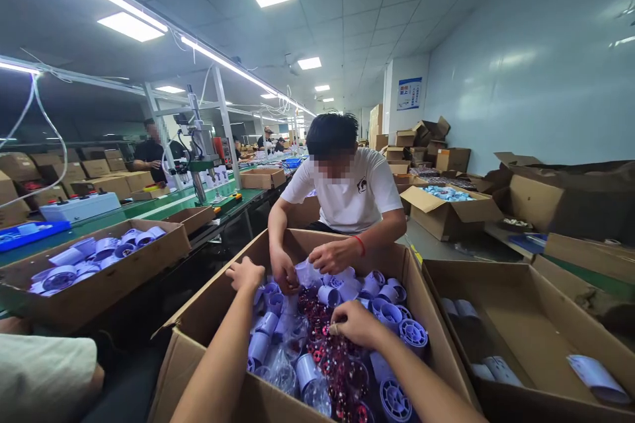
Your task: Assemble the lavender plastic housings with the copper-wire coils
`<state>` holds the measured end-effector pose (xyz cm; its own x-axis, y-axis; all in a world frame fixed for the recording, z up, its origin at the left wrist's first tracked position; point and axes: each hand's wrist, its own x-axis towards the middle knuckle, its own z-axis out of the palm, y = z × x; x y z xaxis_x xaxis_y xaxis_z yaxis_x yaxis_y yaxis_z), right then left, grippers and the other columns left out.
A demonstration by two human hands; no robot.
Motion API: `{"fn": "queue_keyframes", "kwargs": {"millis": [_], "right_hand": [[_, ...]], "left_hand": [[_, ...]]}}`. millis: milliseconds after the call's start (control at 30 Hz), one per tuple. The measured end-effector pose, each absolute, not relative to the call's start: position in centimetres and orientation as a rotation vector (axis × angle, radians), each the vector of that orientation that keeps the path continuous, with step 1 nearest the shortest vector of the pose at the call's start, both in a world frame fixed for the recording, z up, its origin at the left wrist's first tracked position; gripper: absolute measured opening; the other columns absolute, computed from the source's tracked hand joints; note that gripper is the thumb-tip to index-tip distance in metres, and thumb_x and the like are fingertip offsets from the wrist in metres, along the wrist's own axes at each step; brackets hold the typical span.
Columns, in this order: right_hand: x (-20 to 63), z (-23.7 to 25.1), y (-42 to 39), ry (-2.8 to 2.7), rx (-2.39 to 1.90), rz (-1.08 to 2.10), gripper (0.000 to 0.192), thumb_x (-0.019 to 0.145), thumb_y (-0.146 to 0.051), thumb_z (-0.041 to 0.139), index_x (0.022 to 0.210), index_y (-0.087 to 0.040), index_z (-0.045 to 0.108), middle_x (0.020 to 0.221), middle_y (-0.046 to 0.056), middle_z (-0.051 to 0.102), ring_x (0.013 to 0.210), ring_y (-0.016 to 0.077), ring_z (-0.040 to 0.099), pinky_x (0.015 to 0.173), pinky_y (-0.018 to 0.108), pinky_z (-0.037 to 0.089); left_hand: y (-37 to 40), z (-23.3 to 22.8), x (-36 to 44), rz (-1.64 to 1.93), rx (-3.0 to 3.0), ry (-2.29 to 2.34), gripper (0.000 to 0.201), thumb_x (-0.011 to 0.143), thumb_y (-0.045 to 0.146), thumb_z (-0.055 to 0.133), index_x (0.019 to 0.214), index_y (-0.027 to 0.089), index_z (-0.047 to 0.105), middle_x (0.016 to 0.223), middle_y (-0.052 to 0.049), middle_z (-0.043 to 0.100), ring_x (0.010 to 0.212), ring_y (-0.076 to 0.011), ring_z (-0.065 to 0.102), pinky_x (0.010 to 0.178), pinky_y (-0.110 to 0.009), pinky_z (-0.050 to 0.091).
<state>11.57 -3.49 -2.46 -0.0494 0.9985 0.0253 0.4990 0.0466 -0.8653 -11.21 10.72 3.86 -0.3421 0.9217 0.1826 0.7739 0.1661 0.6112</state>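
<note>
Below me is a large cardboard box (pixel 198 360) full of pale violet plastic cylinders (pixel 414 334), some with spoked ends. Down its middle runs a heap of small shiny red parts (pixel 330 350), with crumpled clear plastic (pixel 282 370) beside it. My right hand (pixel 354 324) is over the red parts, thumb and fingers pinched together; what they grip is too small to name. My left hand (pixel 247 274) hovers by the box's left rim, fingers loosely bent and apart, nothing visible in it. Across the box, a co-worker's two hands (pixel 332 256) handle a whitish piece above the cylinders.
The co-worker (pixel 347 192) leans over the far rim. At left, a cardboard tray (pixel 163 244) of cylinders stands by a green conveyor with a press machine (pixel 198 145). On the right, an open carton (pixel 526 317) holds several cylinders. Farther back is a box of light-blue parts (pixel 446 194).
</note>
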Motion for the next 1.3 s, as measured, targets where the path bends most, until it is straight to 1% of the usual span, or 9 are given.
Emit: {"fn": "queue_keyframes", "kwargs": {"millis": [67, 167, 267, 333, 467, 700, 800, 1067, 1300], "right_hand": [[11.7, -1.4, -3.4, -1.537, -1.421, 0.94, 0.009, 0.062, -0.023, 0.073, 0.059, -0.017, 0.067, 0.054, -0.003, 0.059, 0.058, 0.0127, 0.051, 0.057, 0.024, 0.038], [11.6, 0.1, -3.3, -1.372, -1.24, 0.975, 0.03, 0.065, -0.048, 0.071, 0.068, -0.019, 0.065, 0.06, -0.003, 0.061, 0.061, 0.0136, 0.054, 0.057, 0.024, 0.041], [11.3, 1.1, -3.4, -1.208, -1.1, 1.033, 0.05, 0.058, -0.067, 0.068, 0.073, -0.02, 0.061, 0.065, -0.001, 0.063, 0.062, 0.0157, 0.059, 0.055, 0.027, 0.046], [11.2, 1.5, -3.6, -1.104, -1.033, 1.053, 0.057, 0.054, -0.072, 0.068, 0.076, -0.021, 0.06, 0.067, 0.0, 0.065, 0.061, 0.0163, 0.061, 0.056, 0.029, 0.049], [11.5, 2.3, -4.1, -0.949, -0.934, 1.036, 0.058, 0.053, -0.071, 0.071, 0.08, -0.021, 0.059, 0.065, -0.002, 0.064, 0.059, 0.0157, 0.063, 0.059, 0.031, 0.052], [11.7, 3.2, -4.3, -0.713, -0.802, 1.028, 0.053, 0.044, -0.057, 0.084, 0.073, -0.018, 0.063, 0.059, -0.002, 0.063, 0.056, 0.0147, 0.061, 0.054, 0.029, 0.053], [11.6, 3.3, -4.3, -0.67, -0.779, 1.026, 0.052, 0.043, -0.056, 0.085, 0.073, -0.018, 0.063, 0.06, -0.002, 0.063, 0.057, 0.0147, 0.061, 0.055, 0.029, 0.053], [10.9, 3.1, -4.5, -0.701, -0.732, 1.07, 0.048, 0.048, -0.055, 0.084, 0.073, -0.019, 0.064, 0.062, -0.001, 0.065, 0.062, 0.0157, 0.064, 0.067, 0.033, 0.055], [12.7, 2.8, -3.7, -0.733, -0.9, 0.832, 0.058, 0.049, -0.064, 0.077, 0.086, -0.02, 0.065, 0.077, 0.003, 0.067, 0.074, 0.0209, 0.065, 0.07, 0.034, 0.052]], "left_hand": [[10.3, 5.5, -11.7, 1.06, 1.639, 2.169, 0.043, 0.076, 0.026, 0.056, 0.115, 0.008, 0.055, 0.118, -0.026, 0.054, 0.122, -0.0447, 0.038, 0.088, -0.053, 0.042], [9.2, 7.0, -11.1, 1.224, 1.722, 1.966, 0.046, 0.083, 0.032, 0.038, 0.122, 0.009, 0.049, 0.115, -0.02, 0.057, 0.116, -0.037, 0.045, 0.089, -0.046, 0.042], [8.1, 7.0, -8.6, 1.167, 1.866, 1.631, 0.041, 0.084, 0.032, 0.03, 0.101, 0.011, 0.061, 0.091, -0.011, 0.063, 0.088, -0.0264, 0.057, 0.073, -0.033, 0.046], [7.3, 6.3, -6.5, 1.021, 1.959, 1.403, 0.035, 0.081, 0.038, 0.04, 0.081, 0.012, 0.065, 0.075, -0.006, 0.062, 0.073, -0.0216, 0.056, 0.064, -0.029, 0.045], [5.1, 4.9, -3.9, 0.676, 2.089, 1.035, 0.034, 0.066, 0.047, 0.065, 0.06, 0.013, 0.063, 0.059, 0.0, 0.055, 0.059, -0.0154, 0.05, 0.056, -0.025, 0.04], [3.9, 3.5, -3.5, 0.141, 2.208, 0.349, 0.063, 0.07, 0.068, 0.06, 0.108, 0.018, 0.066, 0.087, -0.002, 0.062, 0.078, -0.0162, 0.051, 0.07, -0.025, 0.041], [3.9, 2.2, -3.0, 0.149, 2.227, 0.39, 0.071, 0.068, 0.071, 0.06, 0.115, 0.018, 0.061, 0.087, -0.002, 0.06, 0.074, -0.0147, 0.05, 0.068, -0.025, 0.041], [2.6, 0.9, -1.5, 0.301, 2.202, 0.262, 0.063, 0.077, 0.073, 0.046, 0.096, 0.015, 0.064, 0.084, -0.004, 0.06, 0.075, -0.0157, 0.049, 0.073, -0.027, 0.042], [3.0, 2.0, -1.7, 0.426, 2.233, 0.412, 0.05, 0.085, 0.062, 0.044, 0.093, 0.016, 0.063, 0.08, -0.002, 0.057, 0.073, -0.0148, 0.047, 0.067, -0.024, 0.041]]}}
